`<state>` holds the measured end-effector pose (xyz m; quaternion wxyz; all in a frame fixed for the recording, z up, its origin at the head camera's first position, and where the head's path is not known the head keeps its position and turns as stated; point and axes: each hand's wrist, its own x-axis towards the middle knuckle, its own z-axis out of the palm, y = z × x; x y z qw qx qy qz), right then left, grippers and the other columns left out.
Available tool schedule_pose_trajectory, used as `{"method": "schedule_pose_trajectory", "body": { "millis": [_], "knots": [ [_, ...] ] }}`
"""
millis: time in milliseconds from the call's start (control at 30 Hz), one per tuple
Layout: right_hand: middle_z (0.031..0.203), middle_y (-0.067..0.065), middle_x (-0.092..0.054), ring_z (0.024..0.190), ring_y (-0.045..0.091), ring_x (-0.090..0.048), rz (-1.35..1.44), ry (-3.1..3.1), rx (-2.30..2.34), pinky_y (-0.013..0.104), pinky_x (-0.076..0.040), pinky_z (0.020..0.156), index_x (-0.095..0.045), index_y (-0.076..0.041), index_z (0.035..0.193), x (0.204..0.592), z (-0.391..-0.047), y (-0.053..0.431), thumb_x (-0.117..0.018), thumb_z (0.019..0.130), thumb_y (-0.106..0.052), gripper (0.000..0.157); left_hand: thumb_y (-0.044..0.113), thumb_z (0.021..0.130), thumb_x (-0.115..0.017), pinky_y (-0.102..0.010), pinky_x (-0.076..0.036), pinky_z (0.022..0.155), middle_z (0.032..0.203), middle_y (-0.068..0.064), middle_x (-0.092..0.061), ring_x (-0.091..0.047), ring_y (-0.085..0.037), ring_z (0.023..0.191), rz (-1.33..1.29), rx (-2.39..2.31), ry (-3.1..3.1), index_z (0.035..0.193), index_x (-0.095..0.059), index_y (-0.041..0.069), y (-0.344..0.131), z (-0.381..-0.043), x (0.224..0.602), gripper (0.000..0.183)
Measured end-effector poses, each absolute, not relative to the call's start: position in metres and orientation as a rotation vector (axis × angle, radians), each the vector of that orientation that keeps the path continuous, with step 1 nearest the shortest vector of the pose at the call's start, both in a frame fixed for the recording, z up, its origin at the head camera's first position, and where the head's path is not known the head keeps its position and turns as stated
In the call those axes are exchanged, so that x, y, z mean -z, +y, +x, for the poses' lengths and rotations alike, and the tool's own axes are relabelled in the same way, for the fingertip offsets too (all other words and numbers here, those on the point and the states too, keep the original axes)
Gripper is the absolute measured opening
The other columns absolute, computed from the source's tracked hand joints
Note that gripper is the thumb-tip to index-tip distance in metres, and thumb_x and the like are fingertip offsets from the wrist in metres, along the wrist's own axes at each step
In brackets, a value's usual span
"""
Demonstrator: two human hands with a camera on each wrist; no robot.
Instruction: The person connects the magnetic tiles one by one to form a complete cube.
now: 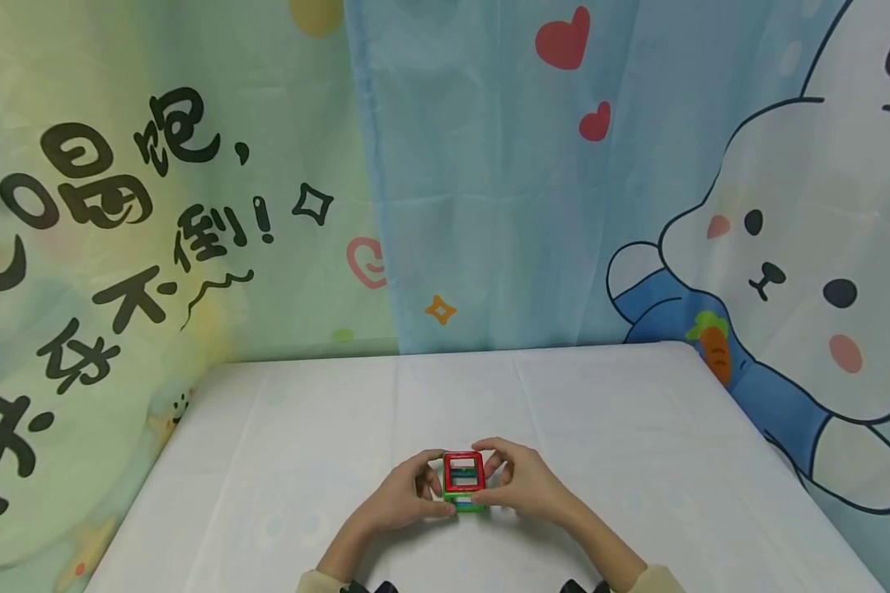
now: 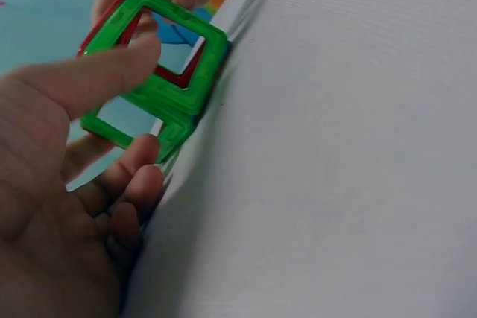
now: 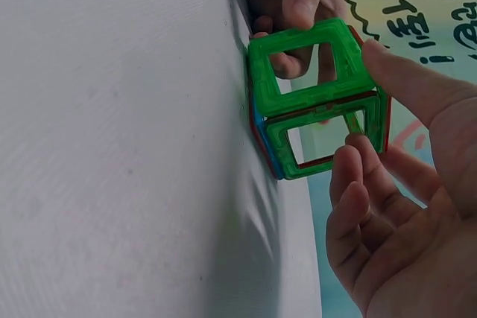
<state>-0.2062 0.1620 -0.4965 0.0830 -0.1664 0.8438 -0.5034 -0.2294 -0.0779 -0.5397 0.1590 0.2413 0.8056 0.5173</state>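
Observation:
A small cube of magnetic tiles [image 1: 460, 488] stands on the white table, its open square frames red on top and green on the sides. A blue edge shows low on it in the right wrist view. My left hand [image 1: 403, 497] holds the cube from the left, thumb against the near green tile [image 2: 179, 97] and fingers at the side. From the right, my right hand [image 1: 526, 486] grips it, thumb near the front corner and forefinger at the far top edge. In the right wrist view, its fingertips touch a green side tile [image 3: 298, 100].
A white cloth [image 1: 326, 412] covers the table. Behind it hangs a printed curtain [image 1: 489, 247] with hearts, black lettering and a cartoon rabbit [image 1: 793, 222]. Beige sleeves [image 1: 656, 579] show at the bottom edge.

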Motion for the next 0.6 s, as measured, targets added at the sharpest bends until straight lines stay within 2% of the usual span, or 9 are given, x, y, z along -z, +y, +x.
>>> {"method": "schedule_pose_trajectory", "body": {
  "millis": [133,267,400,600],
  "knots": [
    [0.089,0.008,-0.06,0.056,0.012,-0.05,-0.505,2.494,1.507,0.024,-0.043,0.047,-0.056,0.0,0.129,0.495,-0.2045,0.1633,-0.084,0.076,-0.018,0.063,0.02,0.081,-0.08,-0.025,-0.045,0.067,0.091,0.001,-0.059,-0.054,-0.011,0.075,0.718,-1.475,2.266,0.145,-0.041,0.01,-0.08,-0.2312,0.539,0.077],
    [0.089,0.01,-0.06,0.056,0.011,-0.05,-0.493,2.459,1.531,0.023,-0.042,0.046,-0.059,-0.003,0.128,0.494,-0.2036,0.1638,-0.083,0.078,-0.019,0.058,0.024,0.088,-0.074,-0.027,-0.046,0.069,0.094,-0.001,-0.06,-0.056,-0.013,0.077,0.723,-1.531,2.232,0.146,-0.042,0.012,-0.0806,-0.2328,0.538,0.068],
    [0.089,0.011,-0.061,0.056,0.01,-0.05,-0.47,2.432,1.558,0.022,-0.041,0.047,-0.06,-0.003,0.127,0.4943,-0.2035,0.1644,-0.083,0.078,-0.019,0.057,0.021,0.089,-0.072,-0.026,-0.045,0.066,0.094,-0.003,-0.061,-0.055,-0.013,0.076,0.729,-1.599,2.193,0.143,-0.047,0.01,-0.08,-0.234,0.5388,0.06],
    [0.086,0.008,-0.061,0.059,0.012,-0.051,-0.459,2.427,1.561,0.024,-0.042,0.05,-0.059,-0.003,0.129,0.4962,-0.2045,0.1648,-0.082,0.079,-0.021,0.058,0.017,0.089,-0.073,-0.024,-0.044,0.061,0.092,-0.002,-0.062,-0.054,-0.011,0.073,0.712,-1.629,2.152,0.142,-0.048,0.008,-0.0795,-0.2352,0.5383,0.059]
  ]
}}
